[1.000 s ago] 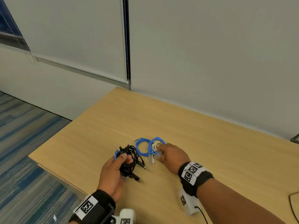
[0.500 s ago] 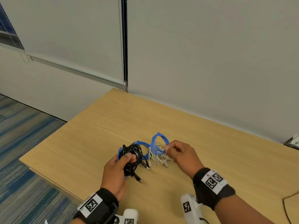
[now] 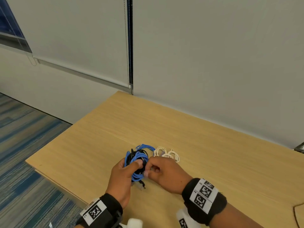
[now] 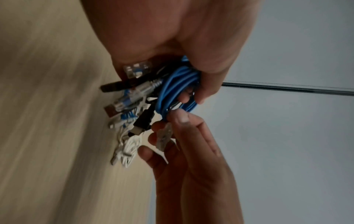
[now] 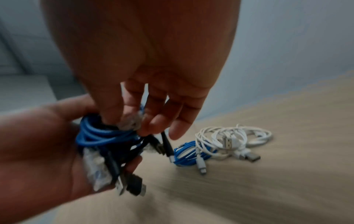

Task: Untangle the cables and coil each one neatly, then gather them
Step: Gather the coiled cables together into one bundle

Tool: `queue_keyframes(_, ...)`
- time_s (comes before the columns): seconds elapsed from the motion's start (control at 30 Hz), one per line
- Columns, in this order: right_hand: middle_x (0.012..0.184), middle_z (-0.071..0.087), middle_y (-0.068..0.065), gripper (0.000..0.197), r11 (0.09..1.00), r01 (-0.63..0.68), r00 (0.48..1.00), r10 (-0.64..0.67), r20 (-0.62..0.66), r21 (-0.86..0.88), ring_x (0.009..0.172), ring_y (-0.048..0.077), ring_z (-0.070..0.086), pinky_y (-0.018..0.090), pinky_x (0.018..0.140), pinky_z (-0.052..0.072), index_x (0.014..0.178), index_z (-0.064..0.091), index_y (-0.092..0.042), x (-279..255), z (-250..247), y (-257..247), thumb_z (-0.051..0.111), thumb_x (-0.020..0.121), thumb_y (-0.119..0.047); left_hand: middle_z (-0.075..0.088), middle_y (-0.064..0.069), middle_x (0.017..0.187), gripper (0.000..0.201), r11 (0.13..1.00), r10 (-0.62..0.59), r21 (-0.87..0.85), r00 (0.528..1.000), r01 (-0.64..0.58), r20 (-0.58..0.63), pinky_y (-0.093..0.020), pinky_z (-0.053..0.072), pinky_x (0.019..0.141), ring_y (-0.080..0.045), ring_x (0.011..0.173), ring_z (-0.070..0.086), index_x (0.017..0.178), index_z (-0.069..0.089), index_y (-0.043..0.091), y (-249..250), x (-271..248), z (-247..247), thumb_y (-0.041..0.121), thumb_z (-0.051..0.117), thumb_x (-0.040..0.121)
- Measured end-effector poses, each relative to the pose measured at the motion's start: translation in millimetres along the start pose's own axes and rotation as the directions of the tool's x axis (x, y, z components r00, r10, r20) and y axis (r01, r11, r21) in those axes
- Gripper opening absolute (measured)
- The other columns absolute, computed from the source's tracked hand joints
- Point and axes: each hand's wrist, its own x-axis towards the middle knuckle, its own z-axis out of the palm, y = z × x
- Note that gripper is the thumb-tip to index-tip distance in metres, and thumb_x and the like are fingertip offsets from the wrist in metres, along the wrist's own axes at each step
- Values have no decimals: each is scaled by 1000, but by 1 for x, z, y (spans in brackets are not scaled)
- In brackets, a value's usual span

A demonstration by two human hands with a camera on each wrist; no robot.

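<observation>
My left hand (image 3: 127, 170) grips a bundle of coiled black and blue cables (image 3: 137, 162) just above the wooden table (image 3: 102, 139), with plugs (image 4: 118, 87) hanging below the fist. My right hand (image 3: 152, 169) meets it from the right and pinches a blue coil (image 4: 178, 89) and its clear plug (image 4: 162, 136) against that bundle. The same blue coil (image 5: 103, 134) sits under my right fingertips (image 5: 145, 125) in the right wrist view. On the table behind lie white coils (image 3: 167, 155) (image 5: 229, 139) and one more blue coil (image 3: 146, 147) (image 5: 185, 154).
The table's left edge (image 3: 54, 178) drops to blue striped carpet (image 3: 21, 145). A grey wall (image 3: 213, 63) runs along the table's far side. A thin dark cord (image 3: 296, 213) curves in at the right edge, and a dark object (image 3: 301, 146) sits at the far right.
My right hand lifted a blue coil off the table and carried it left onto the bundle in my left hand. The white coils stayed on the table.
</observation>
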Motion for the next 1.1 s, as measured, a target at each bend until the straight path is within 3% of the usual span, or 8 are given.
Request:
queue_keyframes(0.07, 81, 65, -17, 8, 977, -72, 997, 67, 30, 203, 74, -4, 57, 17, 71, 46, 87, 66, -32, 9, -2, 1, 62, 93, -31, 78, -11, 92, 8, 1000, 6, 31, 996, -4, -84, -42, 48, 70, -30, 83, 71, 88, 76, 14, 2, 4, -15, 21, 75, 84)
queue_keyframes(0.13, 83, 67, -15, 11, 959, -156, 983, 174, -59, 236, 78, 2, 62, 31, 79, 54, 93, 67, -27, 23, -2, 7, 58, 97, -24, 73, -6, 79, 9, 999, 17, 36, 987, -11, -158, -34, 44, 61, -20, 68, 66, 78, 71, 15, 5, 8, -27, 21, 75, 84)
queue_keyframes(0.3, 131, 62, 12, 33, 953, -240, 970, 244, -2, -183, 120, 30, 59, 36, 96, 48, 133, 56, -10, 62, 21, 15, 49, 102, -20, 72, 3, 72, 11, 1000, -1, 7, 978, 3, -208, -31, 38, 53, -5, 48, 59, 87, 74, 17, 6, 14, -45, 27, 78, 85)
queue_keyframes(0.4, 128, 57, 16, 29, 881, -242, 958, 284, 44, -406, 116, 36, 59, 36, 84, 46, 128, 51, -8, 75, 41, 17, 49, 100, -17, 74, -2, 78, 20, 1000, -2, -8, 980, 1, -201, -31, 41, 54, -10, 56, 63, 88, 74, 13, 8, 16, -51, 31, 79, 83)
queue_keyframes(0.53, 132, 49, 16, 33, 820, -262, 950, 313, 16, -509, 112, 38, 60, 44, 89, 51, 130, 51, -10, 76, 48, 24, 49, 97, -9, 71, -5, 81, 27, 1000, 0, -14, 980, -3, -198, -37, 41, 65, -24, 75, 62, 81, 68, 11, 10, 21, -56, 36, 78, 84)
queue_keyframes(0.7, 109, 55, 8, 6, 941, -250, 963, 218, -157, -227, 91, 26, 56, 34, 78, 47, 103, 57, -18, 64, 31, 25, 53, 100, -21, 76, -4, 83, 28, 1000, -3, -21, 984, 0, -180, -40, 45, 71, -26, 86, 68, 86, 69, 10, 10, 27, -50, 36, 78, 82)
queue_keyframes(0.83, 92, 53, -2, 10, 988, -149, 957, 137, -254, -30, 82, 18, 50, 32, 75, 42, 91, 53, -25, 44, 15, 9, 61, 95, -22, 77, -9, 109, 52, 1000, -3, -24, 989, -1, -146, -41, 49, 77, -27, 106, 69, 112, 69, 6, 8, 31, -30, 42, 81, 76)
queue_keyframes(1.1, 99, 55, 2, 13, 999, -18, 966, 7, -259, -39, 89, 19, 55, 36, 85, 46, 108, 64, -17, 14, 15, -12, 55, 98, -19, 76, -15, 98, 42, 992, 3, -128, 1000, 1, 31, -28, 45, 55, -23, 75, 66, 109, 75, 9, 3, 20, 8, 37, 75, 77)
